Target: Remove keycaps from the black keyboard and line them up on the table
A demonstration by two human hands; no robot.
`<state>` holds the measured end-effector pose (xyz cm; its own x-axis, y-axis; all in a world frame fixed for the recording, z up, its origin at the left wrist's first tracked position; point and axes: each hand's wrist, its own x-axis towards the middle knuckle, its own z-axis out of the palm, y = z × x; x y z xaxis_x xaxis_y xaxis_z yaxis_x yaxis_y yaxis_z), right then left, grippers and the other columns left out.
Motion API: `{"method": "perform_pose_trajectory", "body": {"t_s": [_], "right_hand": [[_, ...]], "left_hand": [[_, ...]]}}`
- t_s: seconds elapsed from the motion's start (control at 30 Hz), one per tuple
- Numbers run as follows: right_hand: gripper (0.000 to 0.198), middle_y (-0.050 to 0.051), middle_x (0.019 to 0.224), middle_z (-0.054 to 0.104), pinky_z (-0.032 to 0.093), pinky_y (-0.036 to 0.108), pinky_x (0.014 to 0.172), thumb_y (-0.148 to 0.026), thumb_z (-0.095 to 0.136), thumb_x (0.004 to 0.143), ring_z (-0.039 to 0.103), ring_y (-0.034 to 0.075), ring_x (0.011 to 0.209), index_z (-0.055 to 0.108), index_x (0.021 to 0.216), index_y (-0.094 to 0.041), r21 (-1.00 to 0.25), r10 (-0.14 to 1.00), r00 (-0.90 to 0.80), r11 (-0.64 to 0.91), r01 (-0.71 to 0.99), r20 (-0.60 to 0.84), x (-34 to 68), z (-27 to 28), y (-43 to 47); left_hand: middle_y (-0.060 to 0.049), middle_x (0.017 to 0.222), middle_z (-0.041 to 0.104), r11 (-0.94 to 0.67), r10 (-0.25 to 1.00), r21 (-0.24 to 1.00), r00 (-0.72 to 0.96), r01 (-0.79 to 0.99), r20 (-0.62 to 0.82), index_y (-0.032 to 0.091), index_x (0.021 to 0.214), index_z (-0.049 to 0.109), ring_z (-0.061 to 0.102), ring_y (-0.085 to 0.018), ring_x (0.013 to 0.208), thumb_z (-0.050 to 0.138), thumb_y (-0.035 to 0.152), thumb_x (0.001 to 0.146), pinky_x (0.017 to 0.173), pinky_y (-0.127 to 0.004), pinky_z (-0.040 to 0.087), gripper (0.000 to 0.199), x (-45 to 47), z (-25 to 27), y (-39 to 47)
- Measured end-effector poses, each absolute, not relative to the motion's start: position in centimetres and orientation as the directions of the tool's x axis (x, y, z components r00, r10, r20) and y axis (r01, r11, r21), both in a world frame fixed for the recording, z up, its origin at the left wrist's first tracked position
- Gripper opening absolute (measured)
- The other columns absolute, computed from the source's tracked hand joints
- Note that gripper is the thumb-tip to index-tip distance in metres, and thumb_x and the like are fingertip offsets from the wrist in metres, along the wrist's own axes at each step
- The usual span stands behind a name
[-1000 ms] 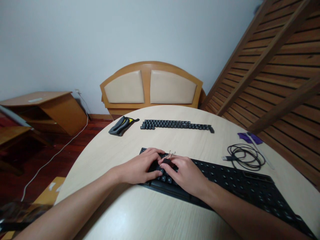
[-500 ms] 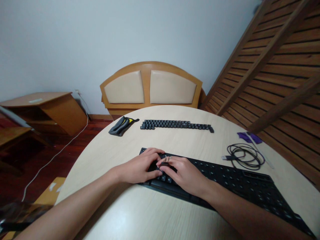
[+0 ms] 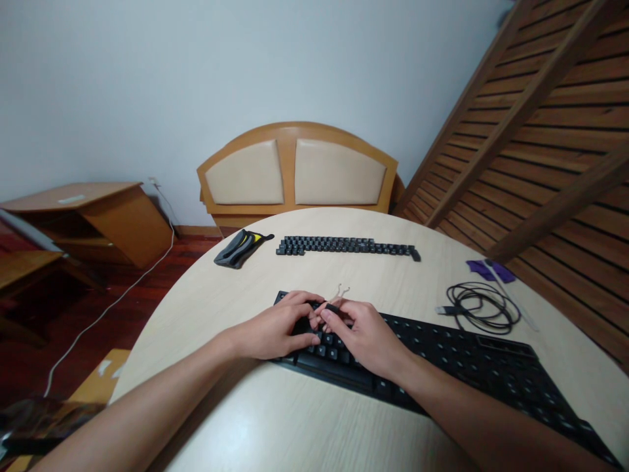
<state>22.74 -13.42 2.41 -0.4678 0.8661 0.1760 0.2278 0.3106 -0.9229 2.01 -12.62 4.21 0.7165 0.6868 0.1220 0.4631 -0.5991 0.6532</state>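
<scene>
A black keyboard lies slanted across the table, with keycaps showing near its left end and many bare key positions farther right. My left hand rests on its left end, fingers bent over the far side and thumb apart on the nearer keys. Pinched in my right hand, just above the keys, is a wire keycap puller with a dark handle; its two hooked wire tips point up and away. The fingertips of both hands meet, so whatever lies between them is hidden.
Loose black keycaps stand in rows at the back of the pale round table. A grey and yellow pouch lies to their left. To the right are a coiled USB cable, a purple cloth and a thin white stick.
My right hand has turned and shifted slightly, and the puller's wire tips now stick up beyond the fingers. My left hand stays nearly in place on the keyboard.
</scene>
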Motion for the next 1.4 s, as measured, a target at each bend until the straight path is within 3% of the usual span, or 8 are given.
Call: {"method": "perform_pose_trajectory", "body": {"t_s": [0.4, 0.6, 0.7, 0.83, 0.97, 1.1, 1.3, 1.4], "right_hand": [[0.029, 0.006, 0.083, 0.073, 0.058, 0.028, 0.066, -0.043, 0.059, 0.09, 0.068, 0.014, 0.067, 0.058, 0.099, -0.015, -0.995, 0.922, -0.386, 0.059, 0.085, 0.022, 22.7, 1.5, -12.1], [0.022, 0.005, 0.085, 0.073, 0.057, 0.027, 0.068, -0.035, 0.056, 0.092, 0.069, 0.015, 0.073, 0.058, 0.102, -0.016, -0.995, 0.909, -0.413, 0.084, 0.059, 0.052, 22.8, 1.5, -12.4], [0.017, 0.005, 0.095, 0.074, 0.055, 0.029, 0.079, -0.032, 0.056, 0.092, 0.07, 0.017, 0.088, 0.064, 0.101, -0.018, -0.966, 0.877, -0.457, 0.224, 0.125, 0.145, 22.8, 1.9, -13.0], [0.011, 0.002, 0.096, 0.074, 0.052, 0.028, 0.082, -0.025, 0.061, 0.09, 0.069, 0.017, 0.088, 0.071, 0.095, -0.021, -0.829, 0.8, -0.54, 0.472, 0.301, 0.26, 22.8, 2.5, -13.5], [0.006, 0.002, 0.086, 0.074, 0.051, 0.026, 0.073, -0.019, 0.066, 0.086, 0.068, 0.017, 0.077, 0.071, 0.089, -0.019, -0.696, 0.769, -0.572, 0.576, 0.429, 0.284, 22.6, 2.6, -13.9], [0.011, 0.005, 0.084, 0.073, 0.051, 0.029, 0.071, -0.021, 0.059, 0.092, 0.068, 0.02, 0.076, 0.069, 0.091, -0.018, -0.498, 0.726, -0.595, 0.679, 0.539, 0.346, 22.5, 2.2, -14.5], [0.025, 0.007, 0.083, 0.072, 0.05, 0.028, 0.064, -0.02, 0.042, 0.1, 0.067, 0.018, 0.07, 0.066, 0.099, -0.016, -0.21, 0.587, -0.71, 0.807, 0.551, 0.389, 22.5, 1.8, -14.8], [0.025, 0.007, 0.083, 0.071, 0.05, 0.028, 0.06, -0.015, 0.042, 0.099, 0.067, 0.018, 0.066, 0.067, 0.098, -0.016, -0.166, 0.561, -0.729, 0.823, 0.544, 0.392, 22.6, 1.7, -14.7]], "left_hand": [[-0.011, 0.136, 0.051, -0.57, 0.713, 0.661, 0.694, 0.487, 0.104, 0.021, 0.097, 0.063, 0.042, -0.028, 0.132, 0.066, 0.03, 0.086, 0.111, -0.046, 0.034, 0.014, 1.9, 4.0, -12.7], [-0.012, 0.134, 0.053, -0.582, 0.707, 0.651, 0.699, 0.488, 0.108, 0.02, 0.098, 0.063, 0.041, -0.028, 0.132, 0.066, 0.029, 0.086, 0.111, -0.046, 0.034, 0.015, 2.0, 4.2, -12.7], [-0.011, 0.133, 0.053, -0.599, 0.692, 0.645, 0.712, 0.475, 0.118, 0.021, 0.104, 0.063, 0.042, -0.027, 0.131, 0.066, 0.026, 0.086, 0.112, -0.046, 0.033, 0.019, 2.0, 4.2, -12.7], [-0.011, 0.134, 0.051, -0.596, 0.701, 0.64, 0.703, 0.485, 0.12, 0.021, 0.106, 0.062, 0.043, -0.028, 0.13, 0.064, 0.027, 0.087, 0.109, -0.046, 0.036, 0.02, 1.9, 4.0, -12.7], [-0.012, 0.134, 0.051, -0.595, 0.704, 0.64, 0.7, 0.485, 0.124, 0.02, 0.1, 0.063, 0.044, -0.028, 0.13, 0.062, 0.032, 0.089, 0.108, -0.046, 0.037, 0.016, 1.8, 3.9, -12.7], [-0.012, 0.133, 0.052, -0.598, 0.701, 0.643, 0.702, 0.479, 0.129, 0.02, 0.097, 0.062, 0.043, -0.028, 0.13, 0.063, 0.032, 0.089, 0.109, -0.047, 0.035, 0.014, 1.8, 4.0, -12.6], [-0.012, 0.132, 0.054, -0.602, 0.689, 0.658, 0.71, 0.452, 0.143, 0.021, 0.096, 0.062, 0.043, -0.028, 0.131, 0.065, 0.031, 0.088, 0.109, -0.047, 0.036, 0.013, 1.9, 3.9, -12.5], [-0.011, 0.131, 0.054, -0.603, 0.694, 0.656, 0.704, 0.455, 0.149, 0.021, 0.091, 0.06, 0.043, -0.027, 0.13, 0.065, 0.029, 0.088, 0.108, -0.046, 0.036, 0.011, 1.9, 3.8, -12.5]]}}
